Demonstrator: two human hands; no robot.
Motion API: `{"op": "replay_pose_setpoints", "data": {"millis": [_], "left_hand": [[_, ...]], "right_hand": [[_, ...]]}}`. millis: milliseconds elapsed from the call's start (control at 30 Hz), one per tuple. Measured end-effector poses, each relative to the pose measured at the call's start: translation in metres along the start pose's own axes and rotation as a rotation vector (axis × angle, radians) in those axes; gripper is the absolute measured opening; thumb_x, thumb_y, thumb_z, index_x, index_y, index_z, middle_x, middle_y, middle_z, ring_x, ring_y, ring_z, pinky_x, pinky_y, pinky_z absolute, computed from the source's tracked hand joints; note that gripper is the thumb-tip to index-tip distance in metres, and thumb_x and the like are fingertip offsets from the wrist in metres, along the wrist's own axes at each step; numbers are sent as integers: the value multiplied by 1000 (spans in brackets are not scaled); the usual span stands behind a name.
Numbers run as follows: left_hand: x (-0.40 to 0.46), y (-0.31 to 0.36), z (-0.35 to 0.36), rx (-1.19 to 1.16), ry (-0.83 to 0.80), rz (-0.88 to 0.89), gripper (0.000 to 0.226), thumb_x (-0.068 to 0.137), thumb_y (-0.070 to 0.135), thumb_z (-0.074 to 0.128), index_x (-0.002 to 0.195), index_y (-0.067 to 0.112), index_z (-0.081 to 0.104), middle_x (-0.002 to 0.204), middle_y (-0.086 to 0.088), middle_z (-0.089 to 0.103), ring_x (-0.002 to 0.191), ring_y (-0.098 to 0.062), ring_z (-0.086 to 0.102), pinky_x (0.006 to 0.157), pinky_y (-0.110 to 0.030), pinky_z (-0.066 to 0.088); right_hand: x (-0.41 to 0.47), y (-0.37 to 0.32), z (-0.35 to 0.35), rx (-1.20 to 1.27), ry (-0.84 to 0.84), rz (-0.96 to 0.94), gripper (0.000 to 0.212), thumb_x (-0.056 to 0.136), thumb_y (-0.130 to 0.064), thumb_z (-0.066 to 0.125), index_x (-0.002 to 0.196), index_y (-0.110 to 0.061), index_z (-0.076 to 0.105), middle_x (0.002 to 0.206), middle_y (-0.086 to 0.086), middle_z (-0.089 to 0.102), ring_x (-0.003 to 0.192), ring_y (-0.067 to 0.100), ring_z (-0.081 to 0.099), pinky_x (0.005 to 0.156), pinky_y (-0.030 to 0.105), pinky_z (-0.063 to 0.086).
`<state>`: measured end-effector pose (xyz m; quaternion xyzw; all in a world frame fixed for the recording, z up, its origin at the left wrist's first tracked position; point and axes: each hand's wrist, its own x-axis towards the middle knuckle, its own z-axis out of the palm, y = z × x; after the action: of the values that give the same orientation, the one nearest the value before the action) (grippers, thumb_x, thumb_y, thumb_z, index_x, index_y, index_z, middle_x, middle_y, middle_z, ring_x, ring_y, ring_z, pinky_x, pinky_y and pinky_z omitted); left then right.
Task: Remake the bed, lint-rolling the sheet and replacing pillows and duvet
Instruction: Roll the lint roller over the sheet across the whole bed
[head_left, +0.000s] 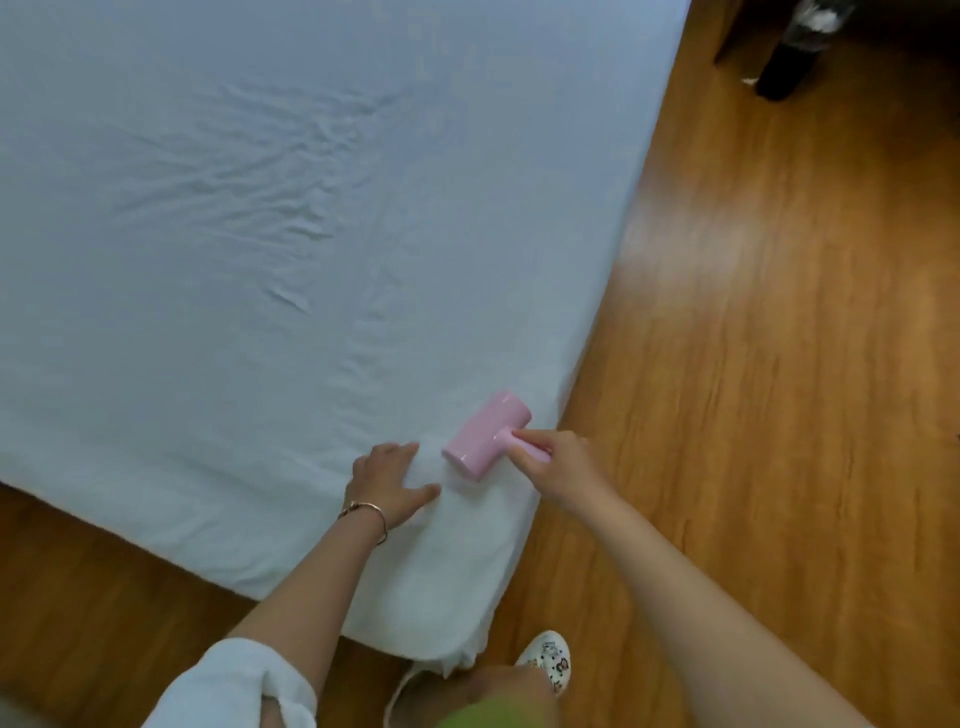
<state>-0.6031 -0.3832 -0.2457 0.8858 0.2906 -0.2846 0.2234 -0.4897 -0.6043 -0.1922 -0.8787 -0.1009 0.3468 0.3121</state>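
**Lint roller at the bed's near corner**

Pink lint roller (487, 434) lying with its drum on the white sheet (249, 218), close to the near right corner of the bed, just inside the right edge. Handle gripped by the right hand (553, 465), fingers curled tight around it, index finger laid along the neck toward the drum. Left hand (392, 480) just beside the roller on its left, flat on the sheet with fingers spread and thumb held apart, not touching the roller. Thin bracelet (370, 514) on the left wrist; rolled white sleeve (234, 686) further up that arm; right forearm bare.

Sheet stretched over the mattress and tucked under at the corner, smooth near the hands, creased in a band of fine wrinkles across the middle and a few folds running toward the roller. No pillows or duvet on the visible part of the bed.

Glossy orange-brown wooden floor (753, 364) around the bed, with a pale glare patch to the right. White patterned slipper (548, 660) on the floor below the corner. Dark object (789, 62) standing at the top right, too blurred to name
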Motion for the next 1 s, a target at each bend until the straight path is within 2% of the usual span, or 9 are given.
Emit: {"op": "replay_pose_setpoints", "data": {"millis": [133,267,400,500,600,700,800,867,1000], "left_hand": [[15,25,-9,-162,121,-93,72,85,48,62,147,26,33,152,-6,31,139,-27,28,109,-36,31],[38,50,-15,-316,178,-249,75,91,50,55,153,26,18,161,-9,9,147,-28,9,117,-37,16],[75,73,-28,-417,300,-424,64,98,47,40,153,30,13,162,-5,0,148,-27,1,117,-40,12],[102,88,-35,-527,279,-618,64,98,55,29,153,37,1,162,-1,-12,148,-23,-10,116,-49,5],[112,99,-29,-550,269,-691,62,98,58,19,149,43,-14,158,4,-25,146,-20,-21,115,-53,-6],[117,102,-22,-575,323,-734,55,101,47,15,146,46,-17,157,8,-27,145,-16,-24,114,-52,-9],[120,103,-21,-608,360,-762,53,102,41,15,145,49,-14,157,11,-25,145,-13,-22,114,-50,-11],[123,102,-18,-592,363,-782,53,102,45,15,143,51,-18,156,13,-27,145,-12,-23,114,-50,-13],[129,105,-15,-502,339,-858,56,99,54,14,144,48,-19,156,11,-28,145,-13,-24,115,-51,-13]], "right_hand": [[32,-34,-43,-30,-16,-98,47,81,-71,53,119,-47,65,110,-18,70,102,11,63,88,37,53],[84,-71,-78,-275,-47,-161,51,79,-67,62,125,-45,60,116,-14,66,106,13,62,80,31,49],[141,-104,-100,-463,-101,-225,49,72,-73,63,113,-46,64,96,-17,63,88,11,61,68,27,41],[189,-128,-104,-578,-127,-295,44,76,-69,59,111,-45,67,88,-18,63,82,12,63,64,25,42],[229,-157,-102,-656,-183,-391,43,76,-72,60,107,-45,68,83,-18,62,77,12,60,63,24,40],[259,-190,-85,-645,-280,-497,42,75,-74,62,107,-47,69,84,-18,66,76,9,58,65,23,39],[283,-202,-62,-713,-420,-619,39,79,-72,60,112,-52,67,102,-20,71,88,10,64,68,23,41],[302,-194,-58,-732,-472,-638,38,81,-71,59,115,-54,65,110,-24,69,98,8,65,72,22,42],[341,-167,-88,-703,-499,-629,37,78,-69,63,113,-57,64,104,-28,69,94,5,66,74,21,44]]}}
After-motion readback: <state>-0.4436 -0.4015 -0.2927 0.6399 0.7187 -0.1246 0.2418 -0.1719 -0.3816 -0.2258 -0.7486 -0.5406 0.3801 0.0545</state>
